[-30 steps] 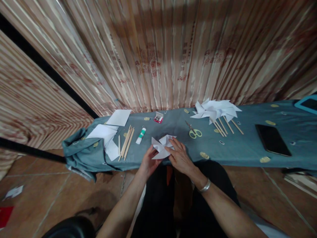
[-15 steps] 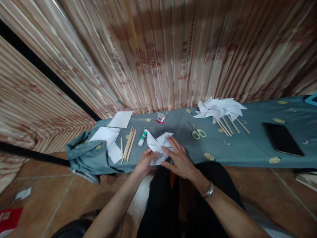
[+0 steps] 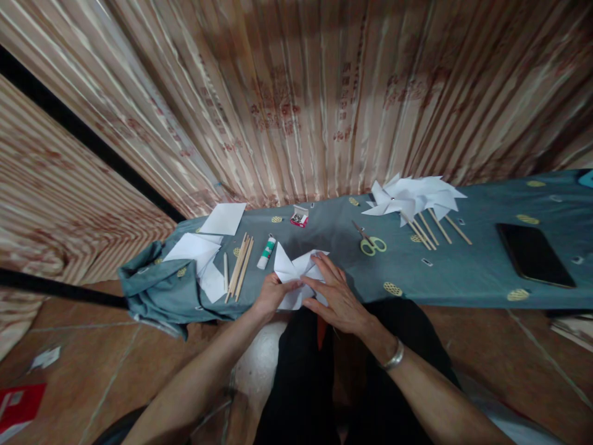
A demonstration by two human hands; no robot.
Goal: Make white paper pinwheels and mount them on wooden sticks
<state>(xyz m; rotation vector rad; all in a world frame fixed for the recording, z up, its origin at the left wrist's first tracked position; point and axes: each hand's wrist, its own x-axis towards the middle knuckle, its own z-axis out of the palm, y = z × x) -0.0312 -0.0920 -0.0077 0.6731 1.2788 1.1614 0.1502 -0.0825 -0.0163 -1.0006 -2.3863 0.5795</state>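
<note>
Between my hands is a white paper pinwheel (image 3: 288, 270) without a stick, its blades folded in, close to the table's front edge. My left hand (image 3: 271, 295) grips its lower left side, the thumb lying on top toward the centre. My right hand (image 3: 336, 300) holds the right side, with fingers over the right blade and the thumb near the lower part. The fingers cover part of the paper. Just left of it lies a glue stick (image 3: 266, 252) with a green and white label. Several wooden sticks (image 3: 239, 269) and a white pencil-like stick (image 3: 226, 272) lie further left.
Green-handled scissors (image 3: 370, 244) lie right of the pinwheel, and a small open red box (image 3: 299, 216) sits behind. Finished pinwheels on sticks (image 3: 417, 196) are piled at the back right, near a black phone (image 3: 535, 254). White paper sheets (image 3: 223, 219) lie at the left. A curtain (image 3: 296, 93) hangs behind the table.
My left thumb has moved inward and up, toward the pinwheel's centre. My right hand stays on the right side with its fingers slightly shifted. The camera view has turned a little.
</note>
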